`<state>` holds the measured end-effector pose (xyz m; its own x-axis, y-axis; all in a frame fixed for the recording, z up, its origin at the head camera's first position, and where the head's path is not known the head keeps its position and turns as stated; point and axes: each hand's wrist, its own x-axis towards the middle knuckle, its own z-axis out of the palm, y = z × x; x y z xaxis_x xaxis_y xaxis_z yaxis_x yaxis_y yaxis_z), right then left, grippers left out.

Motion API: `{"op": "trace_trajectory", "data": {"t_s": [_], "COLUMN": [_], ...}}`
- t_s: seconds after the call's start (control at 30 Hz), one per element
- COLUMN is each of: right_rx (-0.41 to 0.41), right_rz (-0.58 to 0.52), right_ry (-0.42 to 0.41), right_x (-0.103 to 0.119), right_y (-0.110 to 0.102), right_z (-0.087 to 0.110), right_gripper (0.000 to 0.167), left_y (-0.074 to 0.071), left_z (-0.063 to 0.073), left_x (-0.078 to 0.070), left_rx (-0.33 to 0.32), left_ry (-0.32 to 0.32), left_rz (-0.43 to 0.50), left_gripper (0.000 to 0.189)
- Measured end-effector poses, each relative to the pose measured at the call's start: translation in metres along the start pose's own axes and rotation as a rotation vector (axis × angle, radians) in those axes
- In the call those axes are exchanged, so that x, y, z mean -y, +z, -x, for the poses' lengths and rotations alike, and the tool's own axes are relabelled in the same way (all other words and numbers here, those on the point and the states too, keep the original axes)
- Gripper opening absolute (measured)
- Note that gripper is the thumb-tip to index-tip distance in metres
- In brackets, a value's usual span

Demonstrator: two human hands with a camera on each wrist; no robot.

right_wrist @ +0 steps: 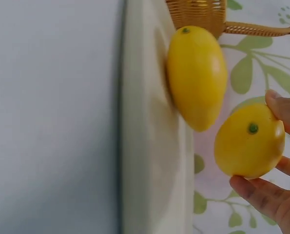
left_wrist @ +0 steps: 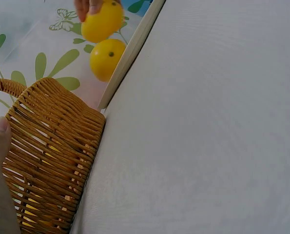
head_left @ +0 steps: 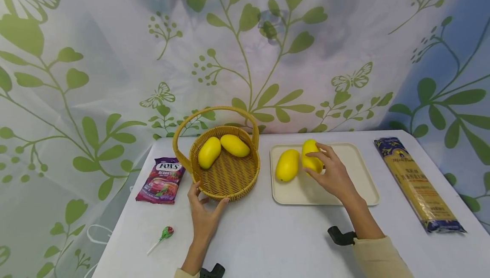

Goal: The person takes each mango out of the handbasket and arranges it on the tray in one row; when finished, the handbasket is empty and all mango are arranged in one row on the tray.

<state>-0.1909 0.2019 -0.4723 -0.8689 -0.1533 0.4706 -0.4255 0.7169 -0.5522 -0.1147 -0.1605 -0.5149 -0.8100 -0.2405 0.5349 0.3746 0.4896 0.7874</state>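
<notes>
My right hand grips a yellow mango between thumb and fingers, over the cream tray. In the right wrist view this mango shows its green stem end and is held clear of the tray. Beside it, a second mango lies in the tray's left part. At the near left side of the wicker basket, my left hand holds the wall, fingers at the rim and thumb along the front. Inside the basket lie two more mangoes, one to the left and another at the back.
Left of the basket lies a purple Fox's candy bag, with a lollipop nearer the front. A long pack of pasta rests right of the tray. The basket's tall handle arches up before a leaf-patterned curtain.
</notes>
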Motion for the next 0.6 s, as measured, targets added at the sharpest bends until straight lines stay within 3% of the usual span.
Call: {"op": "trace_trajectory", "data": {"t_s": [0.23,0.6], "right_rx": [0.072,0.125], "right_rz": [-0.008,-0.030], "right_ry": [0.066,0.043], "right_x": [-0.015,-0.021], "right_y": [0.011,0.018], "right_z": [0.011,0.006], "right_gripper": [0.039,0.041], "left_y": [-0.001,0.000], "left_z": [0.001,0.001], "left_x": [0.001,0.001], "left_rx": [0.007,0.002], "left_ry": [-0.017,-0.006], "left_rz": [0.003,-0.005], "left_gripper": [0.089,0.089]}}
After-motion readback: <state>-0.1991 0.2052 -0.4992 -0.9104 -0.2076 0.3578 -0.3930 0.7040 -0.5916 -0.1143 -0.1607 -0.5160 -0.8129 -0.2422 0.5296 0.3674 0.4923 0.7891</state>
